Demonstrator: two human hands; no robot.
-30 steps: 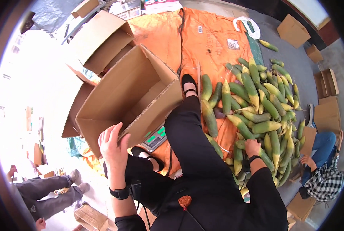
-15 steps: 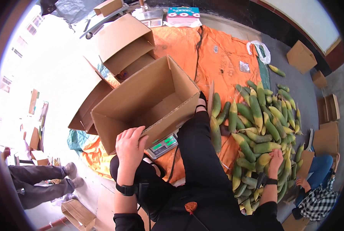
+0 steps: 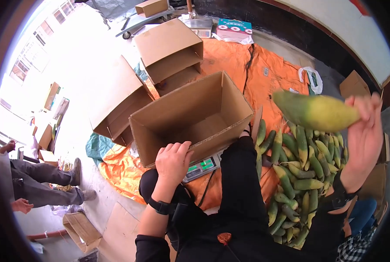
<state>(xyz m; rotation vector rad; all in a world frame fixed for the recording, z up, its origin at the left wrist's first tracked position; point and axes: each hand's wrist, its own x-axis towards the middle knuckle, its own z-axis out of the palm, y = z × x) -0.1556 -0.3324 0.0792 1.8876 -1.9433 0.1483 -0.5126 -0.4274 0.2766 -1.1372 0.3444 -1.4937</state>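
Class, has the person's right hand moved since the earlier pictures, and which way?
Yes: judged against the radish pile, the right hand has moved from among it to its upper right, now holding one radish.

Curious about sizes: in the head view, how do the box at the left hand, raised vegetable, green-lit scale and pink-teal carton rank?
1. Box
2. Raised vegetable, perhaps enlarged by nearness
3. Scale and carton: too alike to rank; the former partly hidden
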